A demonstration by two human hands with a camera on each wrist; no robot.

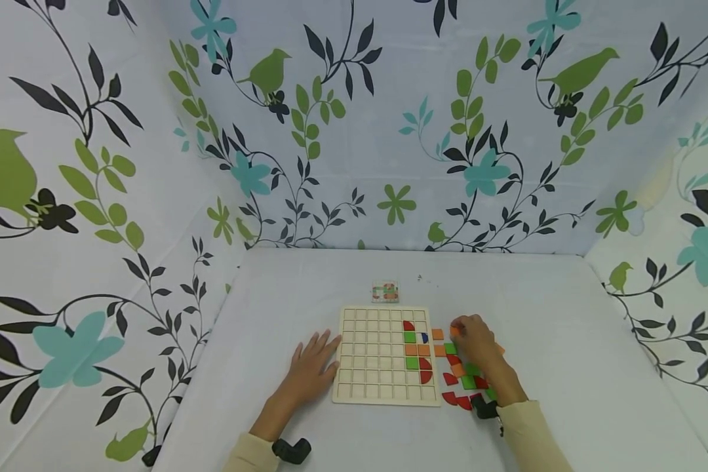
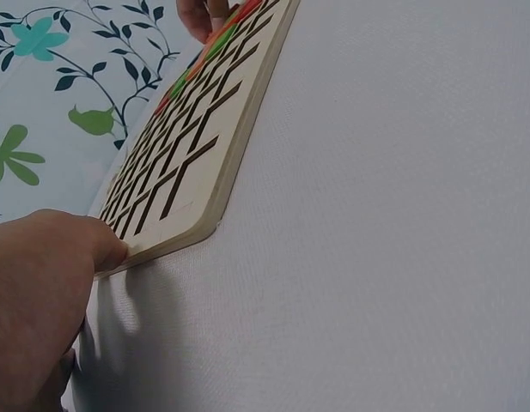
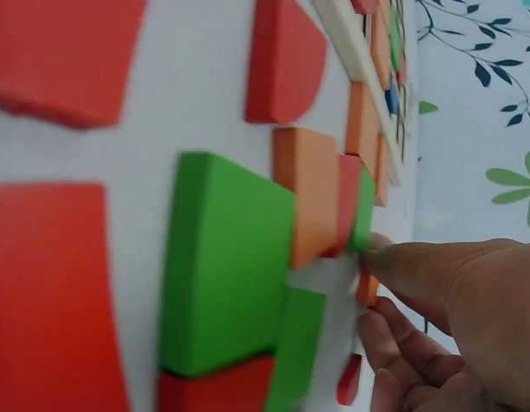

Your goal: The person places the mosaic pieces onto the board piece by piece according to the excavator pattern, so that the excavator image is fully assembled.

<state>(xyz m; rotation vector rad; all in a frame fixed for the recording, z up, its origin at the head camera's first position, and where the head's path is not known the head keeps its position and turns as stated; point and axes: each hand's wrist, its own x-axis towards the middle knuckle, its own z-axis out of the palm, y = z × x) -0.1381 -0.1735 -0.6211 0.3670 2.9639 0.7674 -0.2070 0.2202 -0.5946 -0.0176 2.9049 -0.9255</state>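
A pale wooden grid board lies flat on the white table, with red, green, orange and blue tiles set in cells on its right side. My left hand rests at the board's left edge with fingers spread, and in the left wrist view its thumb touches the rim. Right of the board, my right hand pinches an orange tile between thumb and fingertips. Around that hand lie several loose tiles, among them a green tile and a red quarter-round tile. The hand hides some of them.
Behind the board lies a small pattern card with coloured shapes. A patterned cloth hangs behind and at both sides of the table. Two orange tiles lie close to the board's right edge.
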